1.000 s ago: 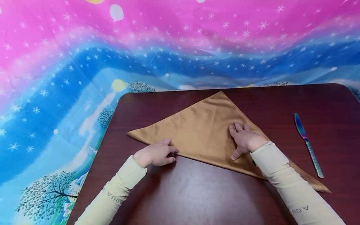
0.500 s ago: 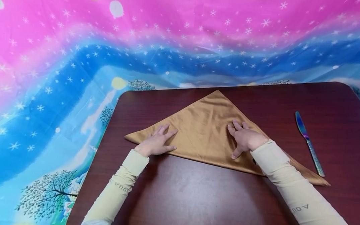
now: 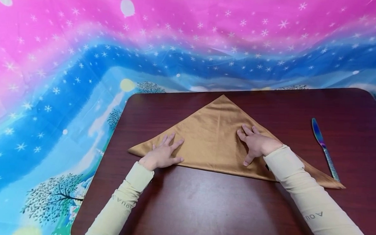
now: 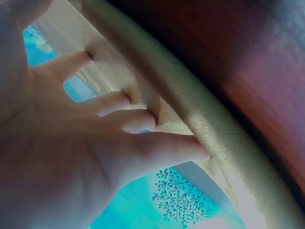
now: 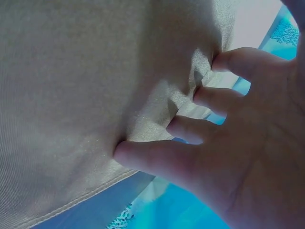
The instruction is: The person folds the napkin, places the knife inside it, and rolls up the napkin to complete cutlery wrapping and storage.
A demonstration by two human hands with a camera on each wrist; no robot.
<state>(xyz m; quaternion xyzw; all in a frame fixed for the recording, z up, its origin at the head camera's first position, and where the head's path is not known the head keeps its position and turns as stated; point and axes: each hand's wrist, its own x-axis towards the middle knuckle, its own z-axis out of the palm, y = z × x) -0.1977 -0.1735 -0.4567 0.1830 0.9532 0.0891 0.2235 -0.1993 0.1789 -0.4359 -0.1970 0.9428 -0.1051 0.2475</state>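
A golden-brown satin cloth napkin [image 3: 209, 139], folded into a triangle, lies on the dark wooden table with its peak toward the far edge. My left hand [image 3: 163, 154] rests on its left part, fingers spread, the thumb at the near folded edge. On the right part my right hand [image 3: 256, 144] presses with spread fingertips. In the left wrist view, the left fingertips [image 4: 143, 119] touch the cloth [image 4: 186, 100] close to its rounded fold. The right wrist view has the right fingertips [image 5: 183, 129] pushing small dents into the fabric [image 5: 76, 95].
An iridescent table knife [image 3: 323, 146] lies to the right, its handle end close to the napkin's right corner. The table [image 3: 209, 209] has a rounded far edge. Behind it hangs a pink and blue backdrop [image 3: 179, 36] with snowflakes and trees.
My left hand has moved from the near edge up onto the cloth and spread its fingers. The napkin has turned slightly, its peak shifting left and its right corner moving away from me toward the knife.
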